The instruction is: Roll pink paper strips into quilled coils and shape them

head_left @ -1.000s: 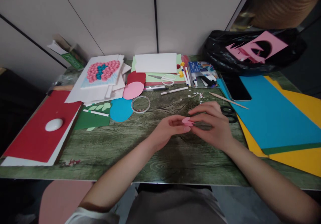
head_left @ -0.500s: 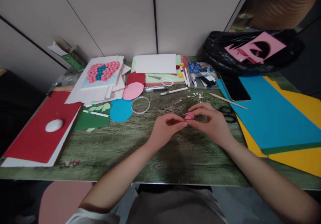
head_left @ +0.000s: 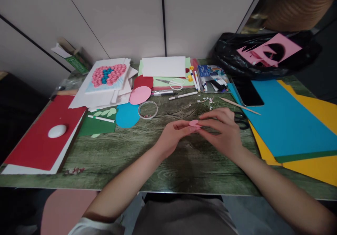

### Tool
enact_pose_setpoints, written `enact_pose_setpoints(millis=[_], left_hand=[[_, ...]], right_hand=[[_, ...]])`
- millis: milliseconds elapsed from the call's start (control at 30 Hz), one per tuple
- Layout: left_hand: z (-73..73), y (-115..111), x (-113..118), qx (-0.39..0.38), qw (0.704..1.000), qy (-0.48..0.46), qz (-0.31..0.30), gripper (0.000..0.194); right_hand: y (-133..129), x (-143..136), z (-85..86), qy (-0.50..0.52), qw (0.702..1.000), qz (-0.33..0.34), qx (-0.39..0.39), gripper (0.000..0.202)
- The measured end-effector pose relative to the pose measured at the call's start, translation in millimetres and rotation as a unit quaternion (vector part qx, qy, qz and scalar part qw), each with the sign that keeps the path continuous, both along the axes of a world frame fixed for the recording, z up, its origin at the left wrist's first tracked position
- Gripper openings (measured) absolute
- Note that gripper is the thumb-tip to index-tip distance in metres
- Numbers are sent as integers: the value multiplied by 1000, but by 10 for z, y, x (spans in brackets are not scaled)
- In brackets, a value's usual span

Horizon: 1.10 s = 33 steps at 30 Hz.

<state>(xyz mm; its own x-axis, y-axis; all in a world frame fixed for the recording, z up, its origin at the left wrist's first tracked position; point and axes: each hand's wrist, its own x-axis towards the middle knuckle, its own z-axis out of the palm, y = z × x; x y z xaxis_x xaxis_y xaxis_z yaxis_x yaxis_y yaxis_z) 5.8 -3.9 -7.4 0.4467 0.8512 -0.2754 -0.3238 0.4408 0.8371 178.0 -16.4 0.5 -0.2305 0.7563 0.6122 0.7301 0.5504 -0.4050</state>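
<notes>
Two hands, the left hand [head_left: 173, 135] and right hand [head_left: 223, 131], pinch a small pink paper piece [head_left: 195, 123] between their fingertips above the green tabletop [head_left: 126, 154], near black scissors [head_left: 240, 120].

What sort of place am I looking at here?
Probably a home or classroom paper-craft desk. Coloured paper sheets lie on the green table, with scissors and markers near the wall, and both hands, left hand and right hand, pinch a small pink paper piece.

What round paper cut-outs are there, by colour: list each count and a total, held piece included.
Red disc: 1
Blue disc: 1
Pink: 2, the pink disc on the table and the small pink piece pinched between left hand and right hand
Total: 4
</notes>
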Motion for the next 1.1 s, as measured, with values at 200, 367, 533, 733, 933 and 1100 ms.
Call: enact_pose_setpoints(millis=[200, 367, 533, 733, 933, 1100], left_hand=[[-20, -6, 13, 9, 1000, 1, -5, 14], [-18, -20, 25, 110, 989, 54, 87, 27], [-16, -20, 29, 166, 975, 94, 112, 31], [-78, -53, 59, 115, 985, 51, 121, 34], [-53, -103, 70, 186, 967, 83, 154, 27], [-13, -102, 60, 232, 953, 132, 141, 24]], right_hand=[[20, 5, -10, 28, 999, 8, -17, 8], [42, 19, -20, 35, 999, 8, -36, 6], [49, 17, -31, 55, 997, 8, -62, 6], [50, 1, -32, 63, 996, -3, -62, 6], [37, -7, -27, 46, 997, -11, -55, 6], [34, 9, -56, 23, 997, -16, -66, 8]])
